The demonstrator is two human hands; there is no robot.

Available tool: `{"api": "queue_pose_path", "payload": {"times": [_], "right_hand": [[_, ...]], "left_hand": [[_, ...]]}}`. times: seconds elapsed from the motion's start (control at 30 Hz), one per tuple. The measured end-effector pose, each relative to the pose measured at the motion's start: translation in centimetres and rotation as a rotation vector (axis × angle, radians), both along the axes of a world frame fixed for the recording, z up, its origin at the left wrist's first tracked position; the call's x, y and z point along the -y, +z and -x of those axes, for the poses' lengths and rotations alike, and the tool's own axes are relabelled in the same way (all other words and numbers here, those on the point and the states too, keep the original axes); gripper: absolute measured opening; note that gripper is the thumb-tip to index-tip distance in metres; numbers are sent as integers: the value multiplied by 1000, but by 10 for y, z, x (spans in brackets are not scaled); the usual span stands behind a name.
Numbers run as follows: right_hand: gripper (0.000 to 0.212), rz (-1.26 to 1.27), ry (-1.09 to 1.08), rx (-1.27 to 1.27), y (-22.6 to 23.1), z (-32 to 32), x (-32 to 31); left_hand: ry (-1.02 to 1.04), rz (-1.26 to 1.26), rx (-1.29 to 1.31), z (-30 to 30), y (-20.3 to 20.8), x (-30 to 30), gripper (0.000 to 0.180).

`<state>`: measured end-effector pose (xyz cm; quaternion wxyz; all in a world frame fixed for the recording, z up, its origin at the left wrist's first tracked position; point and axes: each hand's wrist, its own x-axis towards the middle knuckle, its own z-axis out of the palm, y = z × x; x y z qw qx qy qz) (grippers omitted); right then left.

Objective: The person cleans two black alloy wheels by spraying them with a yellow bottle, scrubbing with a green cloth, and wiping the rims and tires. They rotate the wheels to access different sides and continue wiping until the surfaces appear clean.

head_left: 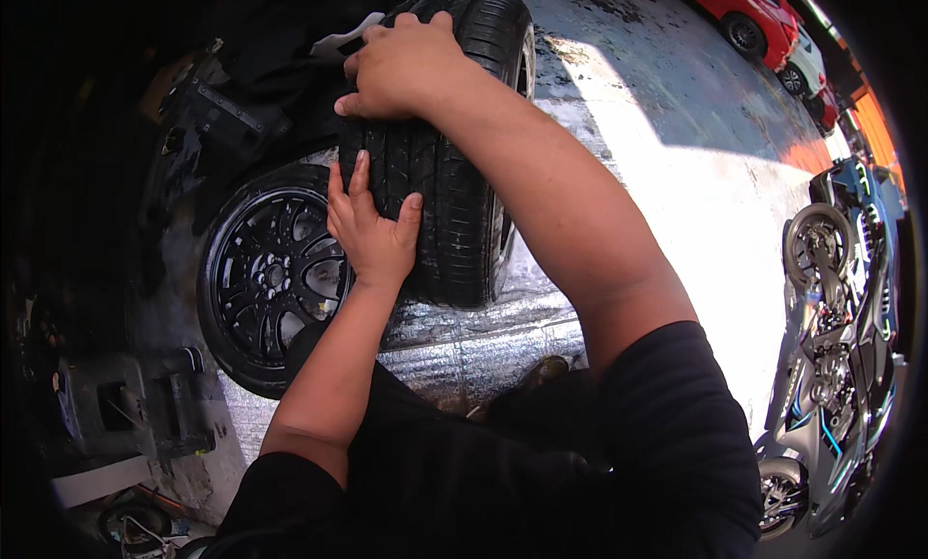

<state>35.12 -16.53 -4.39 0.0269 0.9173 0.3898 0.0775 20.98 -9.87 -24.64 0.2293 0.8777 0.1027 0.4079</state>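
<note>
A black tire (454,187) on a wheel stands upright on the floor in front of me, its grooved tread turned toward me. My right hand (401,68) reaches across to the tread's upper part, its fingers bent over the tire. Lower down, my left hand (372,232) presses against the tread with fingers and thumb apart. Beside it on the left lies a second wheel (275,274), with black spokes and a tire around it. Something thin and white (348,39) sticks out next to my right fingertips; what it is I cannot make out.
A grey and black plastic object (130,399) stands at the lower left. Dark machine-like parts (227,114) sit at the upper left in shade. Along the right edge is a dark motorcycle (831,366). A red car (744,17) and a white car (804,66) are farther back.
</note>
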Motion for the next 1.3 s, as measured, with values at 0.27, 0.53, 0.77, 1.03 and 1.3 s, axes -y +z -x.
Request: {"api": "queue_pose_path", "payload": {"times": [0.27, 0.53, 0.77, 1.03, 1.3], "right_hand": [[96, -174, 49, -454, -25, -170, -15], [95, -134, 74, -460, -35, -167, -33], [83, -181, -158, -272, -25, -127, 78], [77, -649, -408, -465, -37, -82, 237], [87, -656, -791, -308, -50, -84, 331]], "left_hand": [[-85, 105, 165, 69, -54, -11, 86], [-55, 115, 132, 98, -67, -25, 84], [-284, 88, 201, 91, -61, -36, 79], [-586, -69, 225, 34, -29, -28, 74], [-419, -336, -88, -85, 28, -40, 55]]}}
